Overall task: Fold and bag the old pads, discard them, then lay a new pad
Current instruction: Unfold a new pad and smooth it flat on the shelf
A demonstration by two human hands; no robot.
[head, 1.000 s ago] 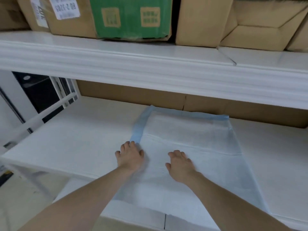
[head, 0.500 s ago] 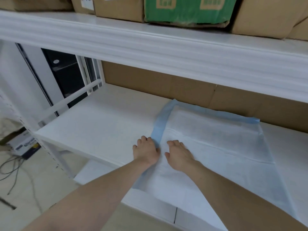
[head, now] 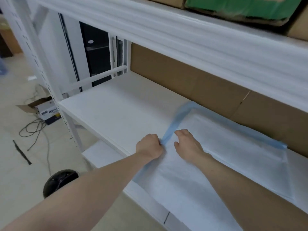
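A white pad with a blue border (head: 233, 147) lies spread on the white shelf (head: 116, 110), its near end hanging over the front edge. My left hand (head: 149, 145) has its fingers curled and pinches the pad's blue left edge. My right hand (head: 187, 145) rests just beside it on the pad's white surface, fingers bent and pressing down. The two hands sit close together at the left edge.
A brown cardboard panel (head: 191, 84) backs the shelf. Cardboard and green boxes (head: 241, 7) stand on the upper shelf. On the floor at left lie a small box (head: 48, 110), loose cables (head: 33, 129) and a black round object (head: 60, 180).
My left hand has gone from lying flat on the pad to gripping its blue left edge, and my right hand has moved toward it. The view has swung left.
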